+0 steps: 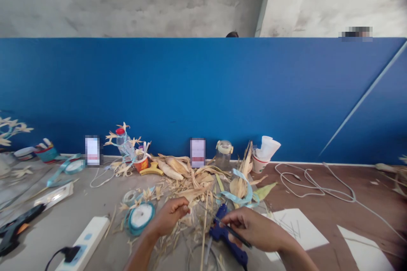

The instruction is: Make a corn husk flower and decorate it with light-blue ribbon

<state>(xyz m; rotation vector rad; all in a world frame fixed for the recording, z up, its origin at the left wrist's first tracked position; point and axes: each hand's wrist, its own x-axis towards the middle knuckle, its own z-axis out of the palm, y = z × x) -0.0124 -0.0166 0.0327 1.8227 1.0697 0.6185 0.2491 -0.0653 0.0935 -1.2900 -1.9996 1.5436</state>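
Note:
My left hand (pixel 171 215) is closed in a pinch above the husk scraps; whatever sits between its fingertips is too small to make out. In my right hand (pixel 254 228) is a slim black pen-like tool (pixel 237 236), its thin tip pointing left toward my other hand. A blue glue gun (pixel 233 250) lies beneath and beside that hand. Dried corn husk strips (pixel 187 188) and shreds are heaped ahead of both hands. A spool of blue ribbon (pixel 141 217) lies left of my left hand, with small husk flowers (pixel 148 194) at its far edge.
A white power strip (pixel 90 237) and a black glue gun (pixel 20 224) lie at left. Along the blue partition (pixel 190 89) stand a phone (pixel 197 152), a lidded jar (pixel 224 154) and a paper cup (pixel 260 164). White paper (pixel 299 228) and a looping cable (pixel 318 190) lie at right.

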